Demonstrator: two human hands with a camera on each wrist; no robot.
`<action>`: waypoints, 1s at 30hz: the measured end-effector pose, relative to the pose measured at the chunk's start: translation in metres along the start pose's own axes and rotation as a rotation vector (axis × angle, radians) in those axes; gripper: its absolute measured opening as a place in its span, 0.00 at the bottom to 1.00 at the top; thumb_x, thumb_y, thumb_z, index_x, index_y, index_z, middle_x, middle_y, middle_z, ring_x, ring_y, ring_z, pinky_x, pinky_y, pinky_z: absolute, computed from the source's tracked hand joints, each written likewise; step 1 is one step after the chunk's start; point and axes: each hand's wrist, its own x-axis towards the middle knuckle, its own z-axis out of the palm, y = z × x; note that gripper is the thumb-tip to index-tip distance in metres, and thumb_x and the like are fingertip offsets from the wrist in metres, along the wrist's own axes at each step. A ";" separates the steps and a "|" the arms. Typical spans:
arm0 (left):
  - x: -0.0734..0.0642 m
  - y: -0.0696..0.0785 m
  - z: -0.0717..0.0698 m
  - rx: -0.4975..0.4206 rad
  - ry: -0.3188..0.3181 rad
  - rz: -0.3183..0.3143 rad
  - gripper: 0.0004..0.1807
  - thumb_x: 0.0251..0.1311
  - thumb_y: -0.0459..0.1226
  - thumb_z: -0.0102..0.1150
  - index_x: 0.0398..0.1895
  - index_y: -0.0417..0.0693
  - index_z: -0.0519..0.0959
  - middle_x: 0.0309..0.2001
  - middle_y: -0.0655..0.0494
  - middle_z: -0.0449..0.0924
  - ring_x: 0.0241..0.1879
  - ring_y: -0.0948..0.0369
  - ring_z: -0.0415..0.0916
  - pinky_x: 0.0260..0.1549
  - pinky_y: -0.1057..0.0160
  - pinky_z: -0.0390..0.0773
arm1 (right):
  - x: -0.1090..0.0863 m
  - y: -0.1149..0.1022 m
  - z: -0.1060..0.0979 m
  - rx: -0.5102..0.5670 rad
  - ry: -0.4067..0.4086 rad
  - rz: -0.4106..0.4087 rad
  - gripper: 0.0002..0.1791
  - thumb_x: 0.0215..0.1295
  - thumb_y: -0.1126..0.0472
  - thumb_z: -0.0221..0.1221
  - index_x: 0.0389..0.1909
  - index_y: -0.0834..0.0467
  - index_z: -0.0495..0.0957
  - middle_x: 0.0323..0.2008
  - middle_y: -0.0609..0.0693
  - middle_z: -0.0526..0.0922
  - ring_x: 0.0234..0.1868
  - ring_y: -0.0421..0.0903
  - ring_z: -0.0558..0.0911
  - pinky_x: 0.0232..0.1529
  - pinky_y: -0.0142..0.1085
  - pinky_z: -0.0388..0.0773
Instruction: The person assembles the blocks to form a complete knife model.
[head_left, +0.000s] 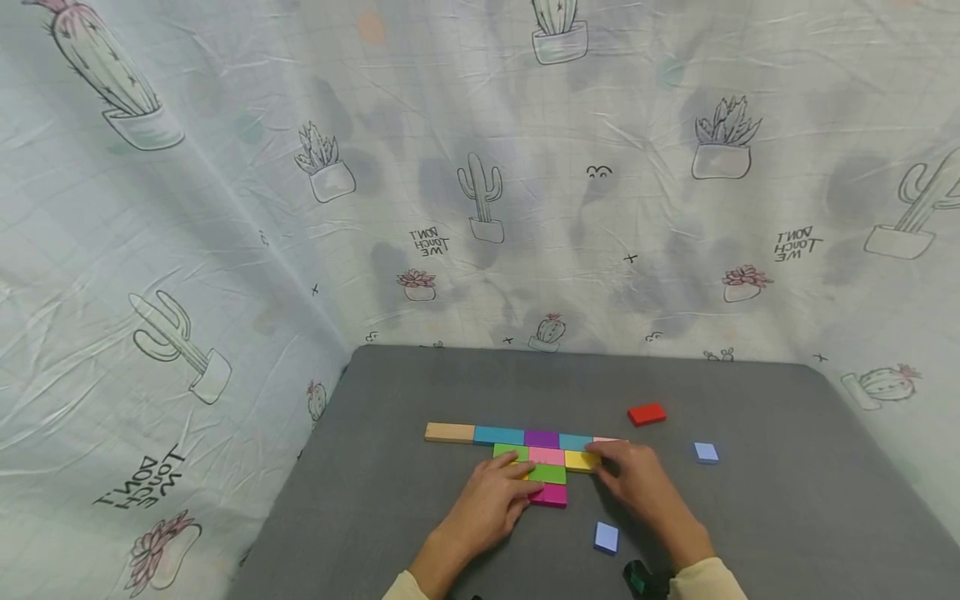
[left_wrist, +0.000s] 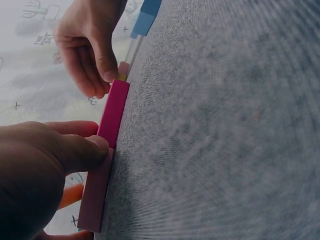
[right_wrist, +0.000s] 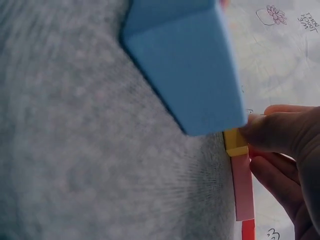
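Flat coloured blocks lie joined in rows on the grey table. My left hand (head_left: 486, 507) rests over the left part of the lower rows, hiding some blocks. Its fingers reach across the upper green block (head_left: 508, 451) and beside the lower green block (head_left: 548, 474). In the left wrist view its thumb presses where the magenta block (left_wrist: 114, 111) meets a dull pink block (left_wrist: 95, 195). My right hand (head_left: 643, 483) pinches the yellow block (head_left: 580, 462) at its right end, beside the pink block (head_left: 546, 456). Its thumb touches this yellow block in the right wrist view.
A back row holds tan (head_left: 450, 432), blue (head_left: 498, 436) and purple (head_left: 542, 439) blocks, then another blue and a pale pink one. Loose nearby are a red block (head_left: 647, 414) and two light blue blocks (head_left: 706, 452). A patterned curtain (head_left: 525, 167) hangs behind the table.
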 end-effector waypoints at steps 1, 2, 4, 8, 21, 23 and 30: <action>0.000 0.000 0.000 0.000 0.000 -0.001 0.18 0.75 0.40 0.69 0.63 0.68 0.90 0.71 0.62 0.83 0.77 0.50 0.74 0.73 0.36 0.76 | 0.000 0.000 0.000 0.006 0.003 0.002 0.19 0.58 0.70 0.80 0.50 0.56 0.92 0.50 0.50 0.94 0.52 0.52 0.93 0.55 0.52 0.90; 0.000 0.000 0.000 0.002 0.003 0.002 0.18 0.74 0.40 0.69 0.62 0.68 0.90 0.71 0.62 0.83 0.77 0.50 0.74 0.72 0.36 0.76 | 0.000 0.000 -0.001 0.025 0.010 0.010 0.19 0.58 0.69 0.80 0.51 0.56 0.92 0.49 0.50 0.94 0.51 0.51 0.93 0.54 0.51 0.90; 0.000 0.000 0.001 0.006 0.010 0.013 0.18 0.74 0.39 0.70 0.62 0.68 0.90 0.71 0.62 0.83 0.77 0.50 0.74 0.71 0.36 0.77 | -0.001 0.002 -0.007 0.068 0.039 0.031 0.19 0.59 0.67 0.80 0.52 0.56 0.92 0.48 0.50 0.95 0.49 0.50 0.93 0.52 0.51 0.91; 0.000 0.001 0.000 0.001 0.019 0.023 0.19 0.73 0.38 0.70 0.62 0.68 0.90 0.70 0.62 0.84 0.76 0.50 0.75 0.70 0.35 0.78 | 0.002 0.016 -0.032 0.169 0.143 0.075 0.20 0.60 0.64 0.80 0.55 0.57 0.92 0.47 0.53 0.95 0.47 0.54 0.93 0.48 0.55 0.91; 0.000 0.000 -0.001 -0.004 0.001 -0.006 0.19 0.73 0.39 0.71 0.63 0.69 0.89 0.71 0.63 0.83 0.77 0.50 0.73 0.72 0.36 0.77 | 0.032 0.112 -0.096 0.287 0.016 0.175 0.23 0.72 0.56 0.74 0.64 0.59 0.87 0.59 0.59 0.91 0.58 0.60 0.90 0.49 0.17 0.78; 0.000 0.001 -0.001 -0.003 0.001 -0.007 0.19 0.73 0.40 0.71 0.63 0.69 0.90 0.71 0.63 0.83 0.77 0.51 0.74 0.72 0.36 0.77 | 0.036 0.122 -0.093 0.308 -0.042 0.207 0.25 0.72 0.55 0.74 0.65 0.59 0.86 0.60 0.59 0.90 0.59 0.60 0.90 0.49 0.20 0.80; 0.001 0.000 0.000 0.005 0.008 -0.006 0.19 0.73 0.40 0.71 0.63 0.69 0.90 0.70 0.63 0.84 0.77 0.51 0.74 0.72 0.36 0.77 | 0.041 0.143 -0.073 0.368 -0.153 0.250 0.26 0.70 0.60 0.74 0.66 0.62 0.84 0.61 0.61 0.89 0.60 0.60 0.89 0.49 0.25 0.84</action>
